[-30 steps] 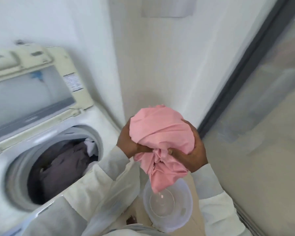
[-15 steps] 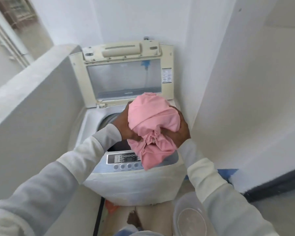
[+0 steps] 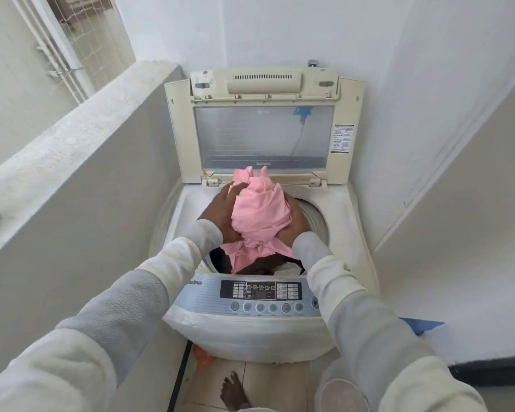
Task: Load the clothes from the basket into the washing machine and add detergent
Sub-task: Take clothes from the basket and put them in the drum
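A bunched pink garment point(image 3: 259, 212) is held between both my hands right over the round opening of the top-loading washing machine point(image 3: 351, 233). My left hand point(image 3: 220, 212) grips its left side. On its right side my right hand point(image 3: 298, 224) grips too, mostly hidden behind the cloth. A tail of the pink cloth hangs down into the drum, where dark and white clothes point(image 3: 268, 267) lie. The machine's lid point(image 3: 265, 129) stands open against the back wall. The control panel point(image 3: 260, 291) faces me at the front.
A grey concrete parapet wall point(image 3: 81, 162) runs close along the machine's left. White walls close in behind and on the right. A clear plastic basin point(image 3: 339, 394) sits on the tiled floor at the lower right, next to my bare foot point(image 3: 234, 392).
My view swung from the basin side to face the machine. Both hands carried the pink garment forward and down, from in front of the lid to just above the drum opening.
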